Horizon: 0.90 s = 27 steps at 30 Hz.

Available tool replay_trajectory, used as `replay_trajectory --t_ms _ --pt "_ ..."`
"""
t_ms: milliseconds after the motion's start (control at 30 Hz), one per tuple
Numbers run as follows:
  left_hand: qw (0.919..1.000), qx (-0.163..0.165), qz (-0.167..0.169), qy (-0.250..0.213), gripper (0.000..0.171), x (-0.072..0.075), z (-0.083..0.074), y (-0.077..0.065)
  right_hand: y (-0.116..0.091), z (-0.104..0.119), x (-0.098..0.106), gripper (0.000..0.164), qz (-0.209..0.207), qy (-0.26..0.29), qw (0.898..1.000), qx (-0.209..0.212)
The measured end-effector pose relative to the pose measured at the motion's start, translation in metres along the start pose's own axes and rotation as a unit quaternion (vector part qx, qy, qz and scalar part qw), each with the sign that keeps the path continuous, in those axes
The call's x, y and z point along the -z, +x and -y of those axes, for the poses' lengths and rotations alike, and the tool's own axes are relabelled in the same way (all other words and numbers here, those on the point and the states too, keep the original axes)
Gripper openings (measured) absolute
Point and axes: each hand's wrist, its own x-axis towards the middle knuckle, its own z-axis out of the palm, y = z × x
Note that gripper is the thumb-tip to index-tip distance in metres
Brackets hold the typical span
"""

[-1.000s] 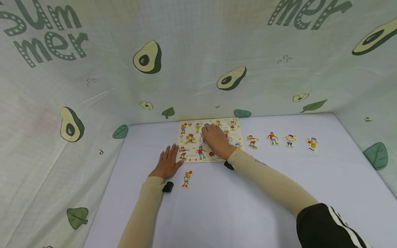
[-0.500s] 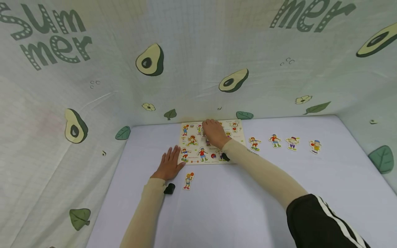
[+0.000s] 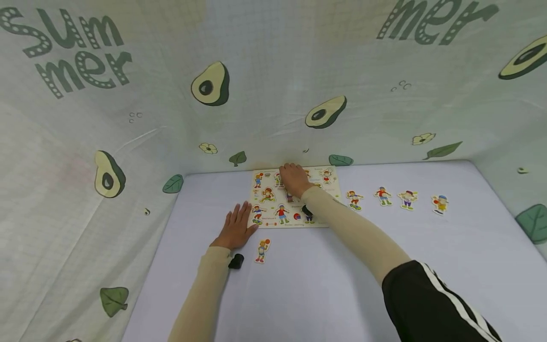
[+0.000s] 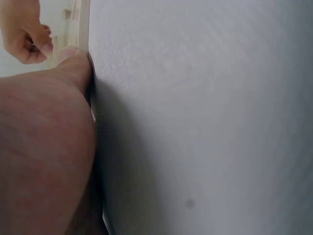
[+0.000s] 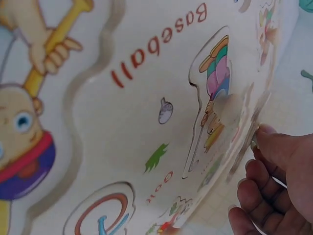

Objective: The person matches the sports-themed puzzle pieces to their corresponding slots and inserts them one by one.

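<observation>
A wooden peg-style picture board [image 3: 268,214] with sports figures lies against the back of the table. My left hand [image 3: 234,229] is flat beside it, thumb on its left front edge, as the left wrist view shows. My right hand [image 3: 294,178] is over the board's upper middle with fingers curled. In the right wrist view its thumb and index finger pinch a thin puzzle piece [image 5: 248,139], seen edge-on, so its picture is hidden. A golfer figure [image 5: 217,73] and a baseball figure [image 5: 22,122] show on the board. A loose basketball-player piece [image 3: 262,251] lies in front.
To the board's right lie several loose pieces: a skateboarder [image 3: 354,200], a red-shirted figure [image 3: 382,196], a purple-capped one [image 3: 408,200] and a blue-capped one [image 3: 440,204]. A printed avocado cloth [image 3: 265,118] hangs behind the table [image 3: 325,285].
My right hand has moved up toward the board's far edge, uncovering figures in its lower middle. The left hand keeps its place by the board. The head view has shifted slightly.
</observation>
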Motion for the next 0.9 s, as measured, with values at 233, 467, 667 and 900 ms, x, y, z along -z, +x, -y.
replay_trajectory --t_ms 233,467,667,900 --pt "1.0000 0.001 0.003 0.007 0.079 -0.001 0.000 0.001 0.008 0.001 -0.003 0.024 0.019 0.010 1.000 -0.015" --pt "0.9999 -0.003 -0.008 0.009 0.080 -0.004 0.003 0.002 0.017 0.002 -0.011 0.026 0.021 0.009 1.000 -0.019" --pt "0.9998 -0.003 -0.005 0.018 0.080 -0.006 0.005 0.004 0.024 0.005 -0.015 0.026 0.022 0.002 0.999 -0.030" --pt "0.9999 0.001 -0.001 0.014 0.080 -0.004 0.004 0.004 0.030 0.010 -0.014 0.025 0.035 0.003 0.999 -0.040"
